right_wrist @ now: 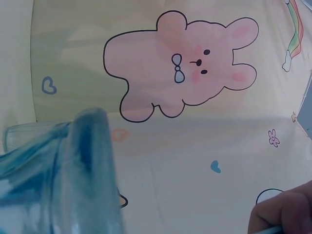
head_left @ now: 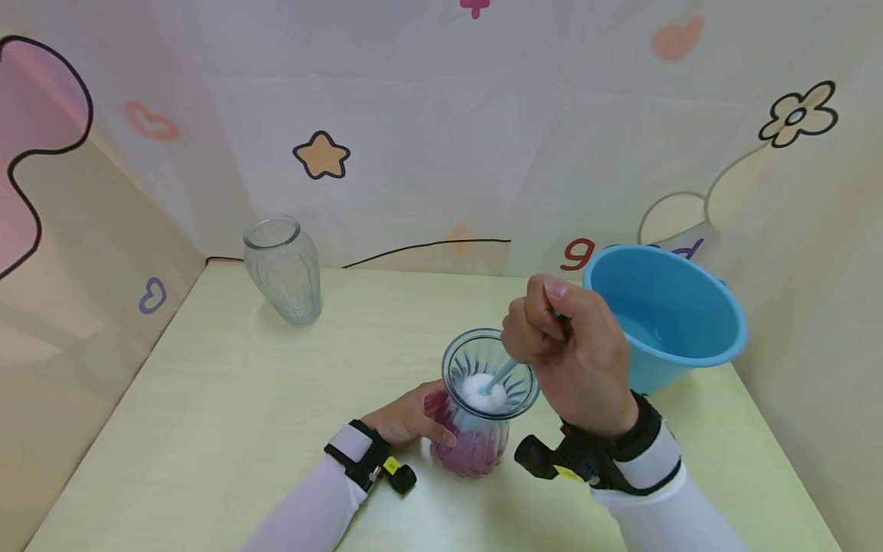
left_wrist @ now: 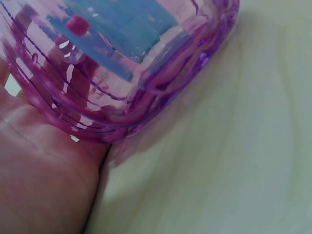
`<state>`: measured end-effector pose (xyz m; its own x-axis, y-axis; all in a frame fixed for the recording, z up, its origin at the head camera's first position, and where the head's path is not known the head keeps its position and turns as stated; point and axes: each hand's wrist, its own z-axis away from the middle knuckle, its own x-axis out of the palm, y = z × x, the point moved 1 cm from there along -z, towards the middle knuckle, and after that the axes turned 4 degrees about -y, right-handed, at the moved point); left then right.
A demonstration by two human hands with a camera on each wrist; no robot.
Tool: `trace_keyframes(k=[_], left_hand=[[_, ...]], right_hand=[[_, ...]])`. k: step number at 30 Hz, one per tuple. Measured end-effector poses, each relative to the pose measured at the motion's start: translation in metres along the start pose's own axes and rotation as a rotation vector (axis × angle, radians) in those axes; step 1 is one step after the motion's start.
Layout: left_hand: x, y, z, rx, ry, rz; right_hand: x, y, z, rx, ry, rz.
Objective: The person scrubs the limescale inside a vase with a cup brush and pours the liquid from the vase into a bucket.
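A ribbed glass vase, pink-purple below and bluish at the rim, stands on the table. My left hand holds its lower side. In the left wrist view, the palm lies against the purple glass, and something blue shows through the wall. Above the rim, my right hand grips a thin light-blue handle. That handle slants into the vase mouth and ends in a rounded white head, like a cleaning brush. In the right wrist view, the vase's blue rim looms large beside curled fingers.
A clear glass vase stands at the back left of the pale table. Behind my right hand sits a light-blue plastic basin. Cloth printed with cartoon shapes surrounds the table at the back and sides.
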<state>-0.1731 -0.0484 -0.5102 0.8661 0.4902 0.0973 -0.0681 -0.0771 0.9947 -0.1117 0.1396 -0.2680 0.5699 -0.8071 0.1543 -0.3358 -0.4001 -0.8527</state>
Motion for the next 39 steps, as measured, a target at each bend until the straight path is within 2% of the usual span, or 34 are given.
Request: trace_keyframes(k=[8, 18, 28, 39], left_hand=[[0.000, -0.002, -0.001, -0.001, -0.006, 0.014], [0.000, 0.001, -0.002, -0.012, -0.009, -0.006], [0.000, -0.001, 0.000, -0.016, 0.012, -0.027], [0.002, 0.004, -0.001, -0.028, 0.007, -0.014]], right_hand=[[0.004, 0.012, 0.000, 0.032, 0.013, 0.058], [0.010, 0.020, 0.001, 0.021, -0.052, 0.052], [0.014, 0.032, 0.002, 0.098, -0.073, 0.133], [0.011, 0.041, 0.003, 0.186, -0.113, 0.194]])
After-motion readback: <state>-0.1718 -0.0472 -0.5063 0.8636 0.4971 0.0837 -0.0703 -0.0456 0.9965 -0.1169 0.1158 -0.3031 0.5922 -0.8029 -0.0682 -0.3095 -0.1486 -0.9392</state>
